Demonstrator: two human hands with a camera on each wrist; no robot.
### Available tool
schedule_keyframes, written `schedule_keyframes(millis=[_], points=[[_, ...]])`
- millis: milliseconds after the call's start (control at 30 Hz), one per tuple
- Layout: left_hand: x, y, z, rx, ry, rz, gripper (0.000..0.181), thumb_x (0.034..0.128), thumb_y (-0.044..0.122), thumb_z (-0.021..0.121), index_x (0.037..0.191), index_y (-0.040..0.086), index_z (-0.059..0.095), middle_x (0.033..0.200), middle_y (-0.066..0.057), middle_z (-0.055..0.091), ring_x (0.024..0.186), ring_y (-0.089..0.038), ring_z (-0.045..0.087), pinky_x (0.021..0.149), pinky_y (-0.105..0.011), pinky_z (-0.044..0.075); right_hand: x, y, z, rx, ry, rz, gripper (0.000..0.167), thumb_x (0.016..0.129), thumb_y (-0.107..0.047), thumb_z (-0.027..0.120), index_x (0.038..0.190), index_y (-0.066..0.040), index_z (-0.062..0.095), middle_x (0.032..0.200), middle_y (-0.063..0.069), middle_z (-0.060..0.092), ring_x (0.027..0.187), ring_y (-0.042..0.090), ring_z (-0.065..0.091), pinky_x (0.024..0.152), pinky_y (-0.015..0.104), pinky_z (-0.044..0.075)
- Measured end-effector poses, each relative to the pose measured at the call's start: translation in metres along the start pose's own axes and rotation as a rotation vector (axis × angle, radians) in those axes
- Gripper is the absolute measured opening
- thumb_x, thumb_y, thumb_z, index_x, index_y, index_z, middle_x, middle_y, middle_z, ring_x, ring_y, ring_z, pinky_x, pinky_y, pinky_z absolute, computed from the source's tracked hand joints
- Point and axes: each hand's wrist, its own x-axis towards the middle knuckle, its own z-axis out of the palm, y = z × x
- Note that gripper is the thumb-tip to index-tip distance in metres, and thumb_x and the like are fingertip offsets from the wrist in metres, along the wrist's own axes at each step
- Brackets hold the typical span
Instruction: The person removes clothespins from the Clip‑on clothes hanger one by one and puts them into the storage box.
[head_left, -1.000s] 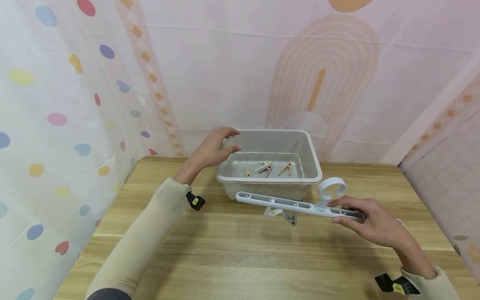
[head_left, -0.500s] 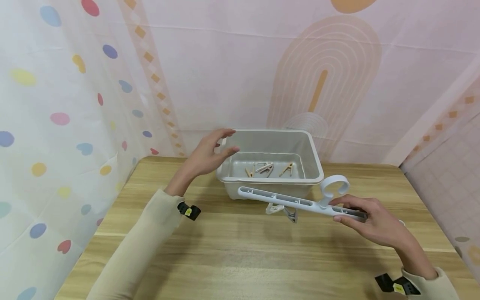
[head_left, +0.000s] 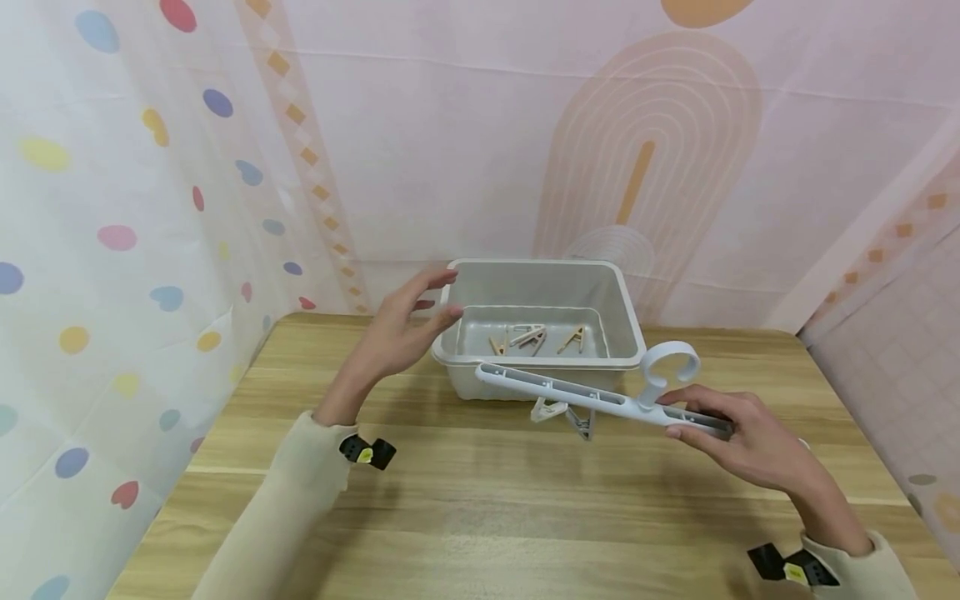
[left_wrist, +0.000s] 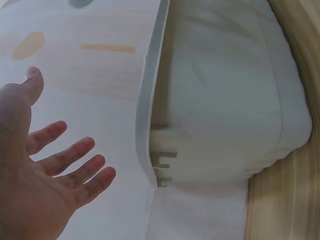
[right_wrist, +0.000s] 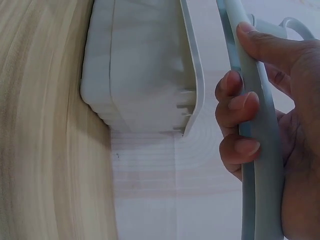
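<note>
In the head view my right hand (head_left: pixel 757 437) grips one end of a white plastic clothes hanger (head_left: pixel 555 390), its hook turned up. The right wrist view shows my fingers (right_wrist: pixel 242 102) curled round the hanger bar. A white clothespin (head_left: pixel 548 410) and a grey clothespin (head_left: pixel 581 424) hang beneath the bar. Behind the hanger stands a light grey plastic bin (head_left: pixel 465 381), with several clothespins (head_left: pixel 529 335) lying on its floor. Beside the bin's left rim is my left hand (head_left: pixel 393 333), holding nothing; the left wrist view shows its fingers (left_wrist: pixel 75 155) spread and apart from the bin.
A wooden table (head_left: pixel 480 517) carries the bin near its back edge. Patterned curtains (head_left: pixel 420 150) hang behind and to the left of it. Each wrist wears a black strap-like device (head_left: pixel 367 452).
My left hand has drawn back leftward and toward me, from over the bin's left rim to beside it. The hanger's left end has risen slightly in my right hand.
</note>
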Motion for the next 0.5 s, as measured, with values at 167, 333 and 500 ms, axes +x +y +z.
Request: schedule_keyframes(millis=[167, 333, 500], points=[[-0.011, 0.004, 0.003, -0.034, 0.024, 0.005, 0.057, 0.1001, 0.035, 0.067, 0.15, 0.015, 0.048, 0.153, -0.004, 0.053, 0.144, -0.024, 0.046, 0.114, -0.048, 0.045, 0.002, 0.0, -0.001, -0.005, 0.009, -0.014, 0.044, 0.088, -0.003, 0.079, 0.12, -0.032, 0.069, 0.093, -0.009, 0.07, 0.064, 0.0, 0.053, 0.06, 0.019, 0.045], [-0.021, 0.006, 0.006, -0.055, 0.039, 0.016, 0.059, 0.0991, 0.033, 0.069, 0.15, 0.013, 0.048, 0.154, -0.004, 0.052, 0.142, -0.025, 0.049, 0.113, -0.048, 0.045, 0.006, 0.0, -0.002, -0.01, 0.012, -0.04, 0.046, 0.087, -0.001, 0.079, 0.121, -0.03, 0.069, 0.101, -0.011, 0.072, 0.068, 0.0, 0.056, 0.063, 0.017, 0.046], [-0.032, 0.01, 0.008, -0.11, 0.051, 0.018, 0.059, 0.0984, 0.026, 0.071, 0.151, 0.015, 0.048, 0.154, -0.004, 0.052, 0.136, -0.03, 0.055, 0.112, -0.047, 0.046, 0.01, 0.0, -0.003, -0.022, 0.018, -0.069, 0.047, 0.086, 0.001, 0.079, 0.121, -0.028, 0.07, 0.105, -0.012, 0.073, 0.072, 0.001, 0.058, 0.067, 0.016, 0.047]])
